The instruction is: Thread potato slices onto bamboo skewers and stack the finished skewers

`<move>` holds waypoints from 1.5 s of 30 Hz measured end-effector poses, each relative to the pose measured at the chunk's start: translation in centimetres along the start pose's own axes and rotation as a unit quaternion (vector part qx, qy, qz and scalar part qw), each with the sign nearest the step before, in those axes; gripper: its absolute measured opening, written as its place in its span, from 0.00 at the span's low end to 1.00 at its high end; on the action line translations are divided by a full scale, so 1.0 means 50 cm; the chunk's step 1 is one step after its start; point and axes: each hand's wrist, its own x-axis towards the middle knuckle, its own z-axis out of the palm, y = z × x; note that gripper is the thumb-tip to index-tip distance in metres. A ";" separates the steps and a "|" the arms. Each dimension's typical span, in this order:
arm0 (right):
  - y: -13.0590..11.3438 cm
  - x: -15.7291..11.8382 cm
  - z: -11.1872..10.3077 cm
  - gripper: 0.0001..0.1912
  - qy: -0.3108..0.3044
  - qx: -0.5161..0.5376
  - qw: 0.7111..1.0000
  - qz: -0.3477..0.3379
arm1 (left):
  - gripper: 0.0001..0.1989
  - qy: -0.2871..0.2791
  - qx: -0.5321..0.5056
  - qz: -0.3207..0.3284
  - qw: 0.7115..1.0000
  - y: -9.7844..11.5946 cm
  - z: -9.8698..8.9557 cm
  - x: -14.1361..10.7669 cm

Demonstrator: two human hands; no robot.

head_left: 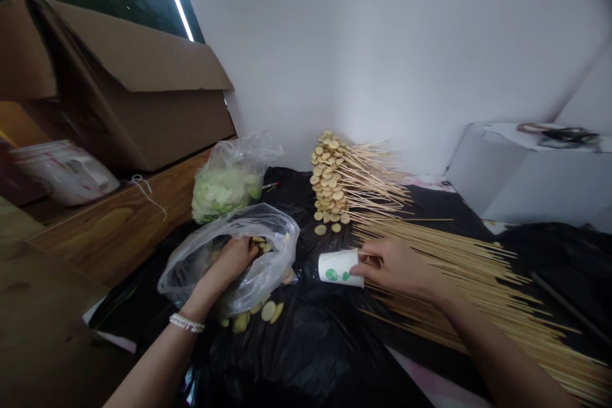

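My left hand reaches into an open clear plastic bag of sliced potato. Its fingers curl among the slices, and their tips are partly hidden. In my right hand is a white paper cup with green marks, lying on its side and gripped near its rim. Under that hand and forearm spreads a wide layer of loose bamboo skewers. Farther back, a stack of skewered potato slices has its sticks pointing right. Several loose slices lie in front of the bag.
Black plastic sheeting covers the work surface. A knotted bag of pale green leafy vegetable stands behind the open bag. A large cardboard box and a white tub are at left; a white box-like unit is at right.
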 end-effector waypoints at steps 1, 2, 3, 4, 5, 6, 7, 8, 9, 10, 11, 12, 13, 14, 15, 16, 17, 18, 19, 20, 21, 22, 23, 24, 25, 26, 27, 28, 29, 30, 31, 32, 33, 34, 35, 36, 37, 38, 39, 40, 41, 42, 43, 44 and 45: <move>-0.005 -0.001 0.000 0.19 -0.018 0.004 1.000 -0.007 | 0.12 0.008 0.010 0.008 1.000 -0.001 -0.002 0.002; -0.010 -0.002 0.002 0.17 -0.032 0.004 0.999 -0.019 | 0.12 0.015 0.019 0.015 1.000 -0.001 -0.005 0.003; -0.013 -0.003 0.005 0.14 -0.041 0.002 0.999 -0.034 | 0.11 0.029 0.008 0.017 0.999 0.000 -0.009 0.005; -0.016 -0.003 0.010 0.11 -0.044 -0.002 0.998 -0.049 | 0.11 0.042 -0.020 0.011 0.999 0.003 -0.013 0.007; -0.018 -0.002 0.015 0.09 -0.040 -0.007 0.997 -0.061 | 0.10 0.052 -0.067 -0.003 0.996 0.006 -0.019 0.009; -0.020 -0.002 0.021 0.08 -0.031 -0.012 0.997 -0.069 | 0.10 0.055 -0.136 -0.022 0.989 0.009 -0.025 0.011; -0.021 -0.002 0.026 0.08 -0.019 -0.016 0.997 -0.074 | 0.09 0.045 -0.225 -0.048 0.972 0.013 -0.031 0.012; -0.022 -0.001 0.031 0.09 -0.005 -0.019 0.997 -0.077 | 0.09 0.022 -0.327 -0.078 0.942 0.017 -0.038 0.012; -0.024 -0.001 0.035 0.10 0.012 -0.023 0.997 -0.078 | 0.09 -0.014 -0.432 -0.106 0.895 0.021 -0.045 0.011; -0.027 -0.001 0.038 0.10 0.031 -0.030 0.996 -0.081 | 0.08 -0.052 -0.529 -0.132 0.837 0.024 -0.052 0.008; -0.029 -0.001 0.041 0.10 0.049 -0.043 0.994 -0.083 | 0.06 -0.086 -0.609 -0.154 0.773 0.027 -0.059 0.004; -0.032 -0.001 0.045 0.10 0.065 -0.062 0.992 -0.086 | 0.04 -0.111 -0.672 -0.172 0.711 0.029 -0.066 -0.001; -0.035 -0.002 0.049 0.10 0.080 -0.086 0.989 -0.089 | 0.03 -0.128 -0.719 -0.190 0.656 0.030 -0.073 -0.008; -0.037 -0.002 0.053 0.11 0.092 -0.113 0.985 -0.091 | 0.03 -0.144 -0.754 -0.207 0.606 0.031 -0.079 -0.017; -0.039 -0.002 0.058 0.11 0.101 -0.142 0.980 -0.092 | 0.03 -0.163 -0.781 -0.222 0.561 0.032 -0.084 -0.026; -0.040 -0.003 0.063 0.11 0.108 -0.171 0.975 -0.093 | 0.03 -0.185 -0.800 -0.237 0.519 0.033 -0.088 -0.037; -0.042 -0.004 0.069 0.12 0.117 -0.199 0.969 -0.092 | 0.04 -0.203 -0.815 -0.249 0.483 0.034 -0.092 -0.048; -0.043 -0.005 0.075 0.13 0.129 -0.225 0.961 -0.092 | 0.04 -0.217 -0.825 -0.256 0.455 0.036 -0.095 -0.059; -0.045 -0.006 0.080 0.13 0.144 -0.247 0.954 -0.095 | 0.05 -0.220 -0.834 -0.257 0.435 0.040 -0.097 -0.069; -0.047 -0.008 0.084 0.14 0.162 -0.263 0.946 -0.103 | 0.05 -0.222 -0.840 -0.256 0.423 0.045 -0.098 -0.079; -0.050 -0.009 0.088 0.15 0.184 -0.273 0.937 -0.116 | 0.05 -0.228 -0.843 -0.254 0.416 0.053 -0.100 -0.089; -0.053 -0.010 0.091 0.15 0.206 -0.279 0.929 -0.132 | 0.06 -0.235 -0.844 -0.253 0.411 0.063 -0.102 -0.097; -0.058 -0.012 0.093 0.15 0.227 -0.281 0.921 -0.148 | 0.07 -0.248 -0.841 -0.253 0.409 0.074 -0.106 -0.104; -0.062 -0.012 0.094 0.15 0.245 -0.280 0.914 -0.162 | 0.07 -0.259 -0.836 -0.250 0.415 0.088 -0.110 -0.111; -0.067 -0.013 0.094 0.15 0.258 -0.278 0.909 -0.174 | 0.07 -0.264 -0.831 -0.239 0.427 0.103 -0.115 -0.115; -0.071 -0.014 0.094 0.15 0.263 -0.275 0.907 -0.184 | 0.07 -0.271 -0.822 -0.228 0.446 0.120 -0.120 -0.119; -0.074 -0.014 0.095 0.15 0.260 -0.272 0.907 -0.192 | 0.06 -0.270 -0.812 -0.212 0.471 0.138 -0.126 -0.121; -0.075 -0.014 0.095 0.14 0.252 -0.268 0.908 -0.199 | 0.04 -0.258 -0.803 -0.192 0.501 0.157 -0.129 -0.121; -0.076 -0.014 0.096 0.14 0.243 -0.264 0.910 -0.207 | 0.04 -0.243 -0.797 -0.166 0.528 0.177 -0.131 -0.121; -0.074 -0.014 0.098 0.14 0.233 -0.259 0.913 -0.213 | 0.03 -0.231 -0.788 -0.140 0.553 0.197 -0.130 -0.119; -0.072 -0.013 0.100 0.14 0.226 -0.253 0.915 -0.219 | 0.02 -0.215 -0.781 -0.114 0.575 0.216 -0.125 -0.116; -0.069 -0.012 0.102 0.14 0.221 -0.246 0.918 -0.221 | 0.03 -0.197 -0.772 -0.084 0.598 0.236 -0.117 -0.113; -0.065 -0.011 0.104 0.14 0.218 -0.237 0.921 -0.221 | 0.05 -0.175 -0.758 -0.053 0.626 0.254 -0.106 -0.109; -0.062 -0.010 0.107 0.13 0.212 -0.229 0.924 -0.219 | 0.07 -0.143 -0.736 -0.026 0.661 0.271 -0.092 -0.105; -0.059 -0.009 0.109 0.13 0.207 -0.222 0.928 -0.215 | 0.08 -0.105 -0.708 -0.007 0.698 0.287 -0.077 -0.101; -0.056 -0.008 0.111 0.12 0.204 -0.215 0.932 -0.209 | 0.10 -0.062 -0.673 0.014 0.737 0.300 -0.062 -0.098; -0.055 -0.007 0.112 0.12 0.204 -0.211 0.934 -0.205 | 0.10 -0.021 -0.626 0.038 0.779 0.312 -0.047 -0.095; -0.054 -0.006 0.113 0.12 0.204 -0.207 0.935 -0.202 | 0.10 0.014 -0.572 0.066 0.817 0.321 -0.034 -0.094; -0.054 -0.005 0.114 0.11 0.205 -0.205 0.936 -0.202 | 0.09 0.049 -0.516 0.096 0.850 0.328 -0.023 -0.093; -0.054 -0.005 0.115 0.11 0.206 -0.203 0.936 -0.202 | 0.08 0.083 -0.458 0.125 0.876 0.332 -0.014 -0.093; -0.054 -0.004 0.116 0.11 0.207 -0.201 0.936 -0.201 | 0.06 0.113 -0.404 0.153 0.895 0.335 -0.006 -0.093; -0.054 -0.004 0.116 0.11 0.206 -0.200 0.937 -0.200 | 0.05 0.137 -0.358 0.178 0.906 0.337 0.000 -0.093; -0.054 -0.003 0.117 0.11 0.205 -0.198 0.937 -0.199 | 0.05 0.155 -0.322 0.199 0.913 0.337 0.005 -0.094; -0.054 -0.003 0.118 0.11 0.205 -0.198 0.938 -0.198 | 0.04 0.166 -0.296 0.216 0.915 0.337 0.010 -0.095; -0.053 -0.003 0.119 0.12 0.206 -0.198 0.938 -0.196 | 0.04 0.171 -0.282 0.229 0.916 0.336 0.015 -0.095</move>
